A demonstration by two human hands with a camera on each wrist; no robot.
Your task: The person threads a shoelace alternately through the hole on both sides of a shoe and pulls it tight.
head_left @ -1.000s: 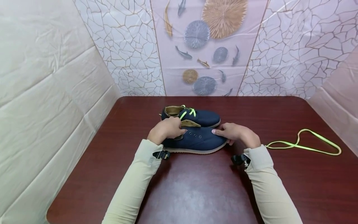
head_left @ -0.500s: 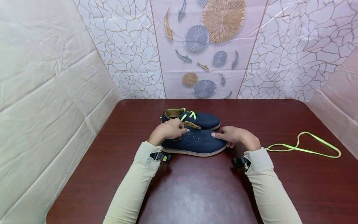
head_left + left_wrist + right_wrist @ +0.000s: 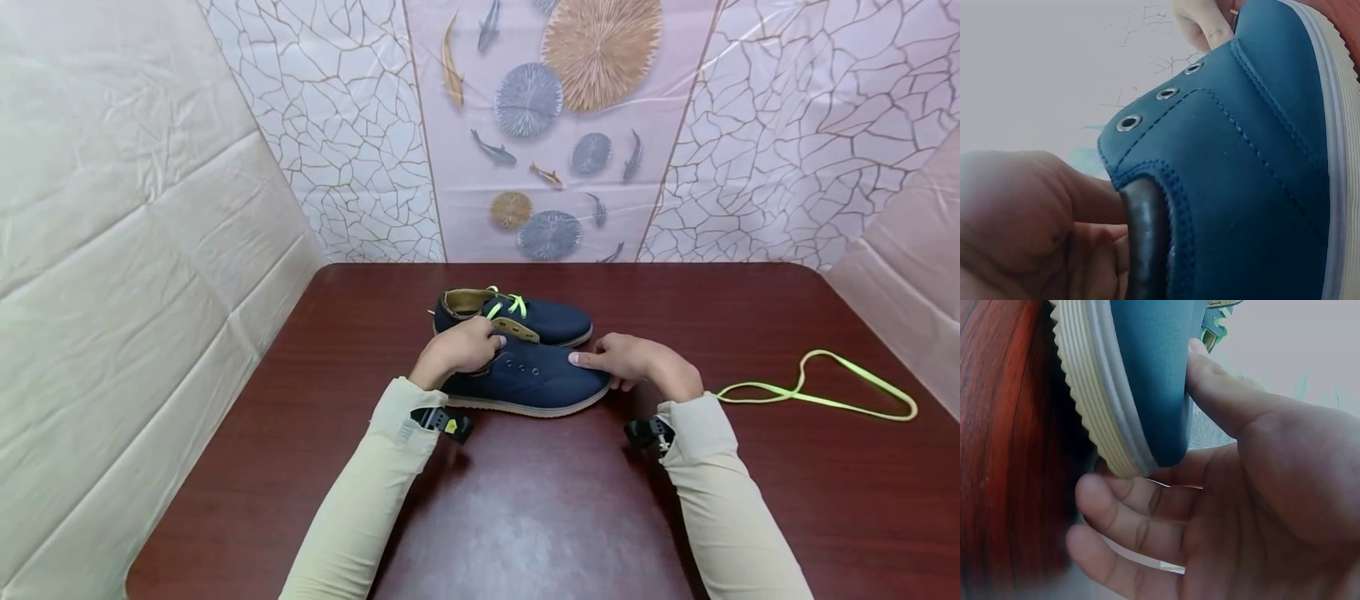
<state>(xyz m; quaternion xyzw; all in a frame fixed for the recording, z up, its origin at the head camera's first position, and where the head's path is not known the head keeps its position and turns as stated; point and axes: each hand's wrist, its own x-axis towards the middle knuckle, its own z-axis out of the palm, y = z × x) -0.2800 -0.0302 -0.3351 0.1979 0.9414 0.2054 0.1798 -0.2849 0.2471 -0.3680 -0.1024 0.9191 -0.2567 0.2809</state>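
Observation:
A navy shoe (image 3: 551,387) with a pale ridged sole lies sideways across the near side of a matching shoe (image 3: 558,318). No lace runs through the eyelets (image 3: 1167,93) that show on the near shoe. My left hand (image 3: 462,346) grips it at the ankle opening, with the curled fingers partly hidden by the collar (image 3: 1147,231). At the toe, my right hand (image 3: 633,358) holds the shoe between the thumb on top and fingers bent under the sole's tip (image 3: 1119,456). The far shoe carries tied neon-yellow laces (image 3: 516,306).
A loose neon-yellow shoelace (image 3: 847,404) lies looped on the reddish-brown table (image 3: 570,517), right of the right wrist. Patterned sheeting (image 3: 360,167) stands behind the table's far edge, and plain pale sheeting (image 3: 150,275) rises on the left.
My left hand and wrist have shifted slightly to the right at the shoe's opening. The right hand keeps its hold on the toe, and the loose lace stays put.

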